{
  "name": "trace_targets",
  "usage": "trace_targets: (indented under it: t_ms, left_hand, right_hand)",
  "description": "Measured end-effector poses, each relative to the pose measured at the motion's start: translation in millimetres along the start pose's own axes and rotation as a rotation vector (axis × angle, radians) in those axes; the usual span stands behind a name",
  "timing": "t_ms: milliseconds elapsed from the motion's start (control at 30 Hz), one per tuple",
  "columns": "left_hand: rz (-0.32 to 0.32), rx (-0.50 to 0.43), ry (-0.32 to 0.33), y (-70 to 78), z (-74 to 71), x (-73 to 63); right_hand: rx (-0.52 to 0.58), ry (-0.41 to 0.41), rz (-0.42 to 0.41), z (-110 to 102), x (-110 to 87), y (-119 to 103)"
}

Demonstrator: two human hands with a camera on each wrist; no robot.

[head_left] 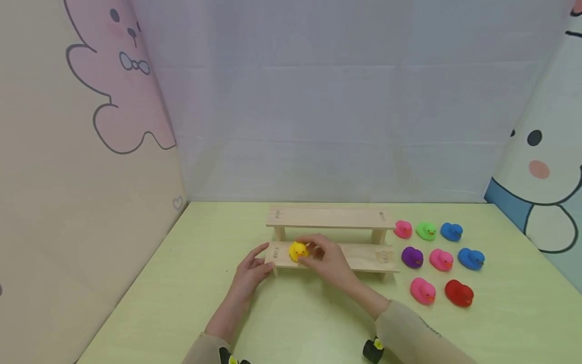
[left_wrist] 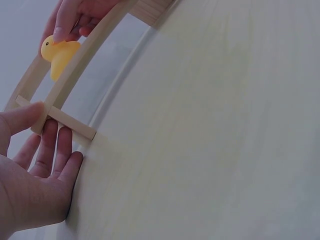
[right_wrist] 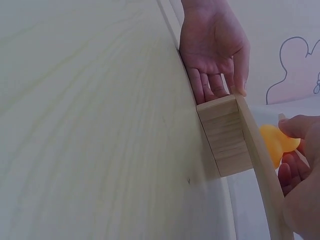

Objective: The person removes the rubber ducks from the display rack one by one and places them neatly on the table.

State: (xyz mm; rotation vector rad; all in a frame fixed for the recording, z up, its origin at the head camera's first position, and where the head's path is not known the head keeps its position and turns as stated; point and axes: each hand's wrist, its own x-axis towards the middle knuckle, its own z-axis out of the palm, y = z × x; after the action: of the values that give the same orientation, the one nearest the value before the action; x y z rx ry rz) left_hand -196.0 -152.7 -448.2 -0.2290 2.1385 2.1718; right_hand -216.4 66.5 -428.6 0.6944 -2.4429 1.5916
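A yellow rubber duck (head_left: 297,251) sits at the left part of the lower step of a two-tier wooden stand (head_left: 364,257). My right hand (head_left: 328,263) pinches the duck between thumb and fingers, and in the right wrist view the thumb lies against the duck's head (right_wrist: 285,142). My left hand (head_left: 249,273) holds the left end of the lower step. Seen from the left wrist, its thumb (left_wrist: 31,114) presses on the board's edge while the other fingers reach beneath, beside the support leg (left_wrist: 75,125).
To the right of the stand, several rubber ducks stand in rows: pink (head_left: 403,229), green (head_left: 426,231), blue (head_left: 451,231), purple (head_left: 412,257) and red (head_left: 459,293) among them. The upper step (head_left: 329,217) rises behind the lower one. A white curtain (head_left: 336,126) hangs behind the table.
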Motion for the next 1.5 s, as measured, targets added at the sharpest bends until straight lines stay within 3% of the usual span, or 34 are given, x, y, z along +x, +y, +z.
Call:
trace_targets:
  t_ms: [200,467,633,900,1500]
  left_hand:
    - [0.005,-0.002,-0.003,-1.1,-0.7,-0.7]
    - [0.018,0.008,-0.021,-3.0,-3.2,-1.0]
    - [0.018,-0.012,-0.019,-2.1,-2.7,-0.5]
    - [0.020,-0.015,-0.023,-1.3,-2.4,-0.8]
    - [0.017,-0.010,-0.012,-1.4,-2.4,-0.2]
  right_hand:
    - [0.026,-0.072,-0.030,-6.8,-3.5,-3.1]
    - [-0.055,-0.109,-0.053,-23.9,-15.0,-15.8]
    - [-0.092,-0.074,-0.109,-40.4,-20.2,-21.4]
    - [-0.135,0.050,-0.237,-69.2,-23.5,-23.4]
    - [-0.221,0.136,-0.174,-119.9,-43.3,-26.8]
